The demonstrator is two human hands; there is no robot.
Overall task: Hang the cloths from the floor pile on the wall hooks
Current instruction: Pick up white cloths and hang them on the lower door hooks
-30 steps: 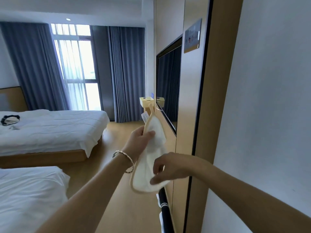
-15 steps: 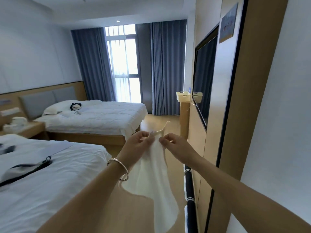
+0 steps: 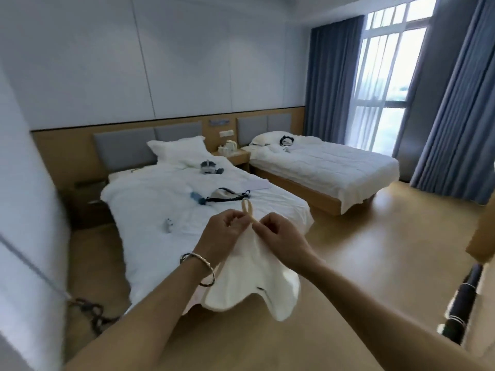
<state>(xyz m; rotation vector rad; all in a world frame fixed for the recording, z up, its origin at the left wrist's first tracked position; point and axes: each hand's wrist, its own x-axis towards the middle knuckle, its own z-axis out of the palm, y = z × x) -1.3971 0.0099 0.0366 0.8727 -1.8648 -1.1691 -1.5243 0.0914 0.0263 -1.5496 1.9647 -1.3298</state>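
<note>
A cream cloth [image 3: 254, 279] with a tan hanging loop [image 3: 247, 207] hangs in front of me at chest height. My left hand [image 3: 226, 234] and my right hand [image 3: 281, 236] both pinch its top corner just below the loop, which sticks up between them. The rest of the cloth droops below my wrists. No wall hooks and no floor pile show in this view.
Two white beds stand ahead, the near bed [image 3: 166, 210] carrying a bag, a headset and small items, the far bed [image 3: 334, 162] by the window. A dark rail [image 3: 463, 298] runs at the lower right. Cables [image 3: 88, 309] lie on the wooden floor at the left.
My view has swung left, away from the wall with the screen and toward the beds. Both hands moved up to pinch the cloth's top corner, and the loop now stands free.
</note>
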